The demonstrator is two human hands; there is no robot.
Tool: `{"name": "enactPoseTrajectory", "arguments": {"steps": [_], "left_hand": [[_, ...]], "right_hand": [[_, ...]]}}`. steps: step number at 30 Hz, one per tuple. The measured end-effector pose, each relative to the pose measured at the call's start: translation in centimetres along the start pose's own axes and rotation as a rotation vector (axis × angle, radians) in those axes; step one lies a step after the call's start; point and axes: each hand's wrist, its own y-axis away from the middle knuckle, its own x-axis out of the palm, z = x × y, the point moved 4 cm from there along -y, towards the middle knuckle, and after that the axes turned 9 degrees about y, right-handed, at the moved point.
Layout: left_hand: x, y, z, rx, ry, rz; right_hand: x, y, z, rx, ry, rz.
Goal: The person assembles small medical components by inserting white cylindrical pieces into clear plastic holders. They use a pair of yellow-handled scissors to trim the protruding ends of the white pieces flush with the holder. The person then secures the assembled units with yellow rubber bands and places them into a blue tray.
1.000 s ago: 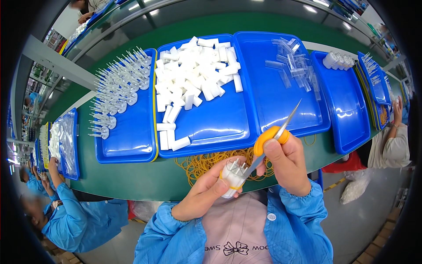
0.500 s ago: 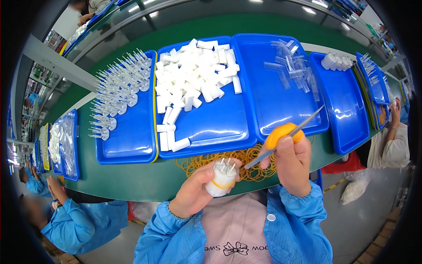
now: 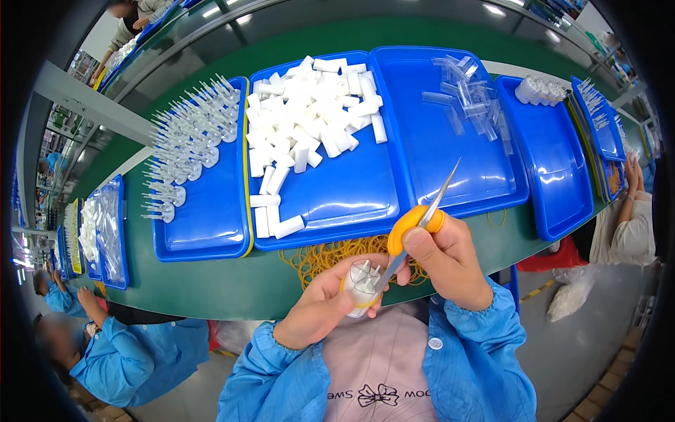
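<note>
In front of my chest, my left hand (image 3: 325, 304) is closed around a short white cylindrical bundle (image 3: 357, 304), its pronged end tilted up toward my right hand. A yellow rubber band circles the bundle. My right hand (image 3: 450, 261) grips a slim metal tool with a thick orange grip (image 3: 411, 228). One pointed end of the tool sticks up and away over the trays. Its flat lower end reaches the pronged top of the bundle, at or between the prongs. Behind both hands lies a heap of yellow rubber bands (image 3: 316, 261) on the green table.
Blue trays line the green table (image 3: 204, 281): pronged clear parts (image 3: 204, 133) at left, white cylinders (image 3: 309, 119), clear tubes (image 3: 464, 98), and several white bundles (image 3: 540, 93) at right. Co-workers sit at left (image 3: 126, 355) and right (image 3: 626, 228). A plastic bag (image 3: 571, 295) lies on the floor.
My right hand has moved left and slightly down, bringing the tool's flat end onto the bundle's top. The bundle has tilted, its pronged end now facing more toward the tool.
</note>
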Motion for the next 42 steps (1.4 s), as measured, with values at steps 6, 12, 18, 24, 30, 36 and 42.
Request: {"name": "enactPoseTrajectory", "arguments": {"steps": [6, 12, 18, 24, 30, 36, 42], "left_hand": [[-1.1, 0.6, 0.1, -0.101, 0.058, -0.098], [0.2, 0.5, -0.7, -0.096, 0.123, -0.033], [-0.4, 0.2, -0.4, -0.11, 0.117, -0.066], [-0.2, 0.0, -0.4, -0.101, 0.129, -0.062], [-0.3, 0.0, -0.1, -0.124, 0.155, -0.048], [0.1, 0.2, -0.8, -0.117, 0.078, -0.059], [0.5, -0.2, -1.5, -0.023, 0.084, -0.037]], "right_hand": [[1.0, 0.2, 1.6, -0.242, 0.267, -0.006], [0.2, 0.5, 0.8, -0.164, -0.072, -0.088], [0.3, 0.5, 1.5, -0.23, 0.136, -0.083], [0.0, 0.3, 1.0, -0.155, 0.002, -0.08], [0.2, 0.4, 1.3, -0.143, 0.113, -0.05], [0.8, 0.8, 3.1, -0.497, 0.431, -0.05], [-2.0, 0.8, 0.6, -0.31, -0.325, -0.333]]}}
